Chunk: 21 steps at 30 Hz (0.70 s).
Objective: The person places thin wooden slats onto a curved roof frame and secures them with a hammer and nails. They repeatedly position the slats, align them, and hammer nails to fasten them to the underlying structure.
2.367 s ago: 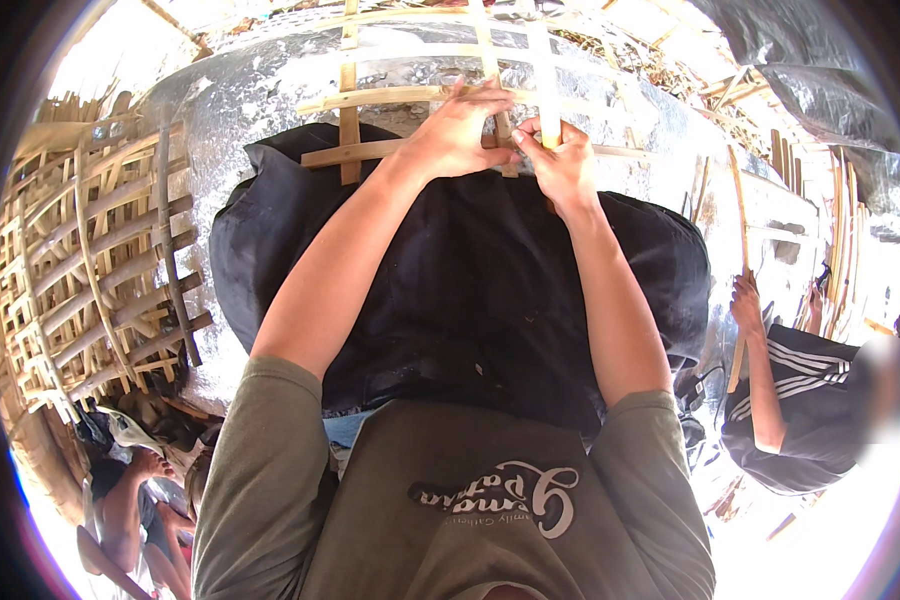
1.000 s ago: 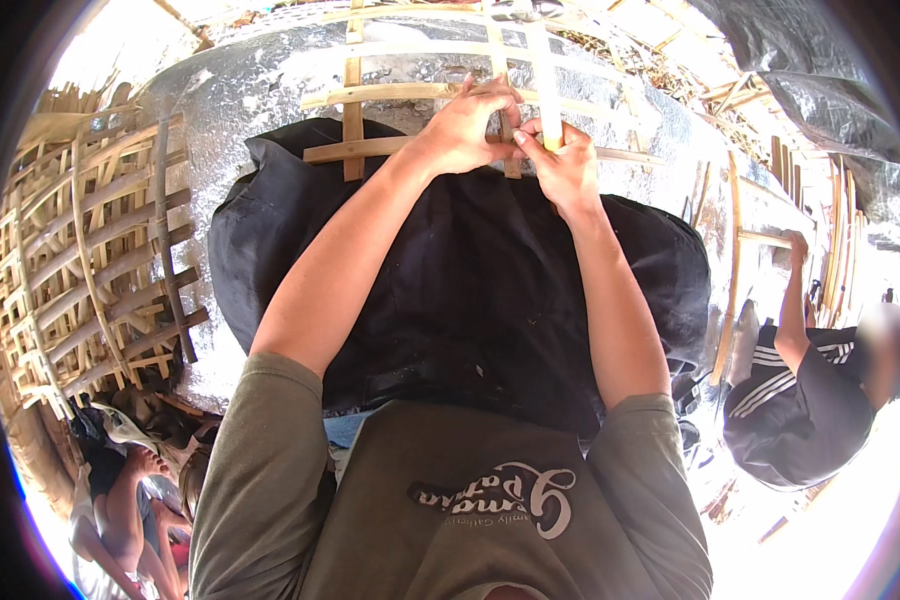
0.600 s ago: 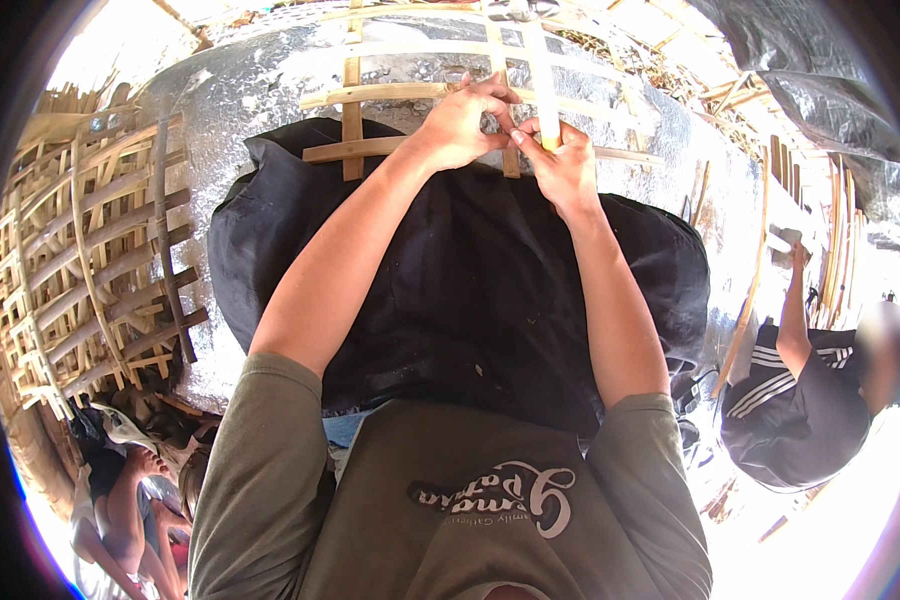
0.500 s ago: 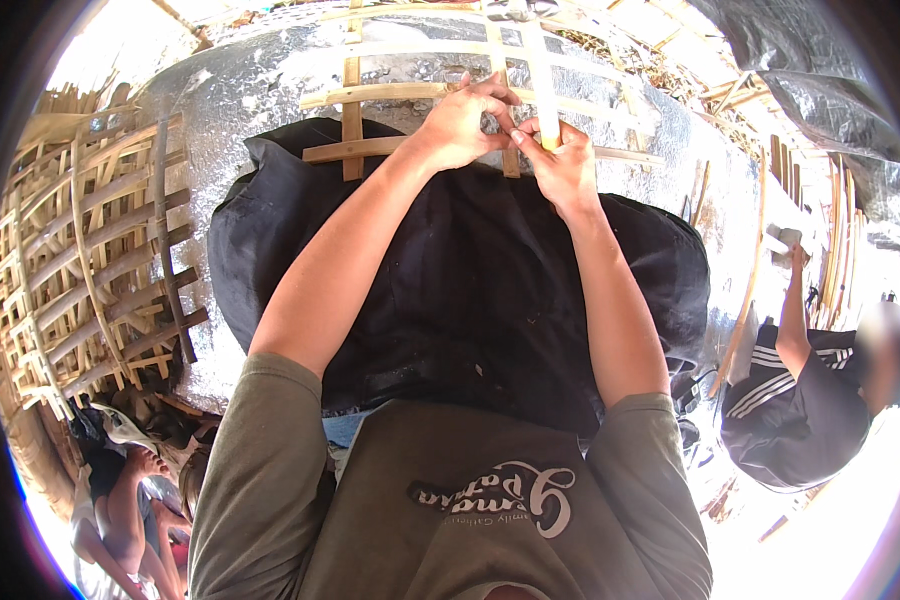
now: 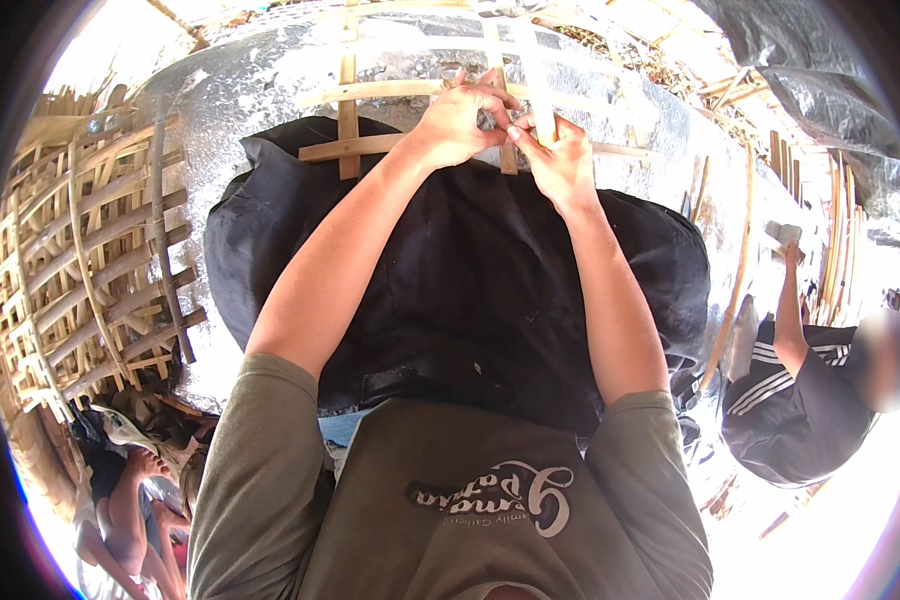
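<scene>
A lattice of flat bamboo slats (image 5: 348, 92) lies in front of me, its near end by my dark-covered lap. My left hand (image 5: 462, 122) is over a slat crossing, its thumb and index finger pressed together beside my right fingertips; anything small between them is too fine to make out. My right hand (image 5: 560, 160) is closed round the lower end of the pale handle of a hammer (image 5: 540, 90). The hammer points away from me, and its metal head is at the upper edge of the view. Both hands almost touch at the fingertips.
Stacked bamboo lattice panels (image 5: 90, 250) stand at the left. A silvery sheet (image 5: 210, 120) covers the ground beneath the slats. At the right a co-worker in a dark striped top (image 5: 800, 410) raises a hammer-like tool (image 5: 783, 233). Another person's limbs (image 5: 130, 510) show at the lower left.
My hands stay almost in place, fingertips together, the hammer still in my right hand. The view has shifted slightly. The co-worker's raised arm and tool have moved a little.
</scene>
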Tool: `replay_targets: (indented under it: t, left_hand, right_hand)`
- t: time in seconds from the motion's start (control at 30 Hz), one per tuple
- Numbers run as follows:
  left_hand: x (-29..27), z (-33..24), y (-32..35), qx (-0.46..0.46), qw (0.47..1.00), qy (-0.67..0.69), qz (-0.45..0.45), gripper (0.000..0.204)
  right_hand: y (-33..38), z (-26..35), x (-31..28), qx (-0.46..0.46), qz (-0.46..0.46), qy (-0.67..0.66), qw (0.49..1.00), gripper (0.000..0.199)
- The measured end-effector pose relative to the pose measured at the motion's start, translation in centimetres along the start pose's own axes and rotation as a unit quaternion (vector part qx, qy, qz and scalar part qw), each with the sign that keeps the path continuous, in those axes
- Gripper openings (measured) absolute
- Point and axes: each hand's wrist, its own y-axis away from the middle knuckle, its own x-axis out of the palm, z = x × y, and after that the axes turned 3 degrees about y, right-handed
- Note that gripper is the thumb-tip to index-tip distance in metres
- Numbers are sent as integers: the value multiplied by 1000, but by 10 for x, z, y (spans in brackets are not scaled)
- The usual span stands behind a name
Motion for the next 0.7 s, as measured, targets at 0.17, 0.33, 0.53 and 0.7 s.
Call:
replay_targets:
  t: [0.17, 0.33, 0.53, 0.7]
  left_hand:
    - [0, 2, 0, 7, 1000, -11, 7, 13]
    - [-1, -4, 2, -4, 1000, 12, 1, 11]
    - [-5, -8, 1, -17, 999, 22, 24, 13]
    - [-4, -6, 1, -19, 999, 47, 16, 15]
  right_hand:
    - [1, 1, 2, 26, -4, -21, 999, 9]
    - [1, 1, -1, 43, -25, -55, 997, 20]
    - [-7, 36, -35, 94, -24, -234, 967, 34]
    - [-13, 61, -81, 2, -31, -137, 990, 37]
